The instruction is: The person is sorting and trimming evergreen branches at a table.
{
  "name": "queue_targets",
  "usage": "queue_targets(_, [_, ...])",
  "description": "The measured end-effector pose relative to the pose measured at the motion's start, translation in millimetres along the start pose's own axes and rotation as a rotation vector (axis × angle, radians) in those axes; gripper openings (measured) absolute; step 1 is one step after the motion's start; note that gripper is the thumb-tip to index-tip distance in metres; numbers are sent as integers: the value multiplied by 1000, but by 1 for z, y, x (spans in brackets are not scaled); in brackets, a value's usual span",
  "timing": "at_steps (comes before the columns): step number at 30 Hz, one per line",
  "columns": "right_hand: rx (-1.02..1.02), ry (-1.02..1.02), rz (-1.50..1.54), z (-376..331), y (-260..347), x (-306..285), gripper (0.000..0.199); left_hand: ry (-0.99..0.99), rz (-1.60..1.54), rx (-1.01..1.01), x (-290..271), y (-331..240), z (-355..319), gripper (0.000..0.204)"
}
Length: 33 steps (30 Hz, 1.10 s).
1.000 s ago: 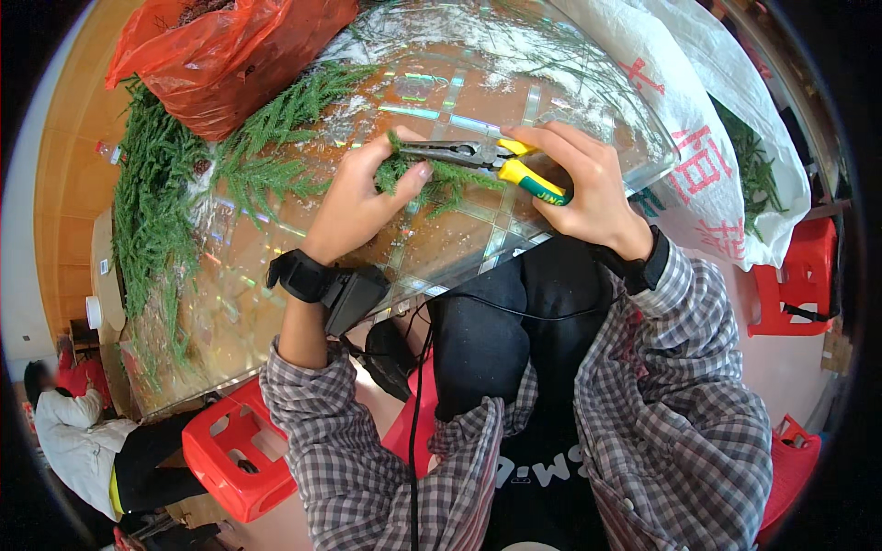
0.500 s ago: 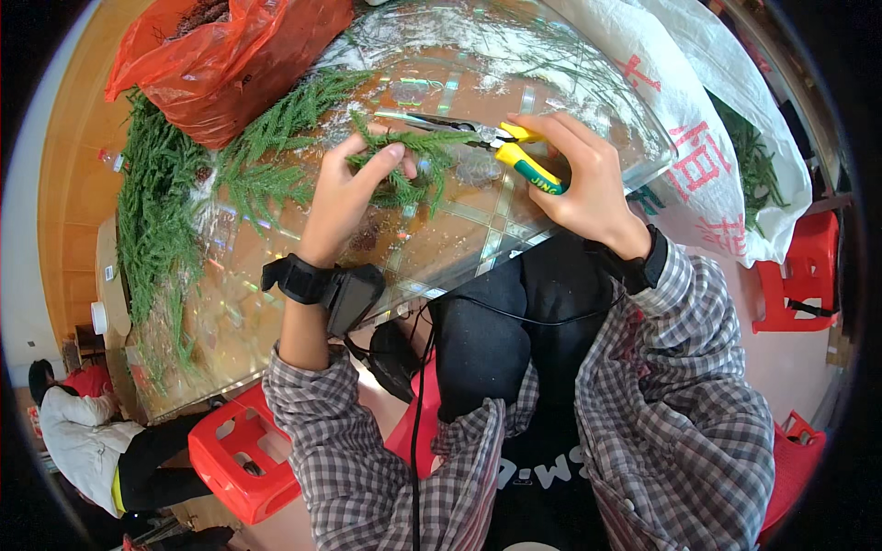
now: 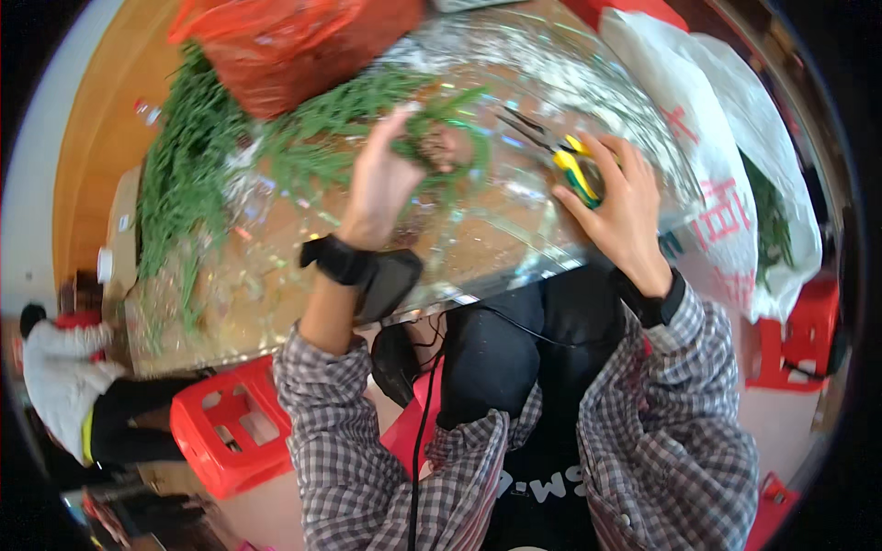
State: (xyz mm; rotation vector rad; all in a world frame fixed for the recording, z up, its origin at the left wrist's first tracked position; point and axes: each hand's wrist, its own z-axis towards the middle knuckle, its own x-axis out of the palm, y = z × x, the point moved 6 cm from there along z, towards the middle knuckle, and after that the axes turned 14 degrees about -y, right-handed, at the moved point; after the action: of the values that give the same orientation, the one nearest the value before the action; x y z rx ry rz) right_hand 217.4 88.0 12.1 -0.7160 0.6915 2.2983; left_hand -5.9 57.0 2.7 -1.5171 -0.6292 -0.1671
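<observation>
My left hand is raised over the glass-topped table, closed around a green artificial pine sprig. Motion blurs the sprig and the fingertips, and a brownish patch beside them is too smeared to name. To the right, my right hand grips a pair of long-nose pliers by its yellow and green handles. The dark jaws point up and left, slightly parted, with nothing visible between them. A gap separates the jaws from the sprig.
More pine branches lie along the table's left side, below a red plastic bag. White flakes cover the far part. A white sack with greenery leans at the right. Red stools and another person are at the left.
The pliers have moved right, away from the sprig, and their jaws now point more upward. My left hand has turned with the sprig. The whole view has shifted a little.
</observation>
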Motion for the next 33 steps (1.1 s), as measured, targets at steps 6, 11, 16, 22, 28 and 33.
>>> queue_targets(6, [-15, 71, -82, -6, 46, -16, 50, -15, -57, 18, -13, -25, -28, 28])
queue_targets(11, [-51, 41, -45, -1, 94, -55, 48, 87, -28, -30, -10, -30, -48, 25])
queue_targets(16, [-153, 64, 134, 23, 163, -80, 44, 124, -16, -26, -8, -33, -65, 28])
queue_targets(22, [-242, 178, 157, 60, 176, -41, 30, 186, -183, -32, -5, -43, -76, 24])
queue_targets(28, [-302, 291, 281, 131, 152, -13, 15, 215, -250, 34, -6, -56, -56, 34])
queue_targets(33, [-15, 233, 223, 296, 63, -14, 13, 126, -53, 244, -8, -80, -34, 48])
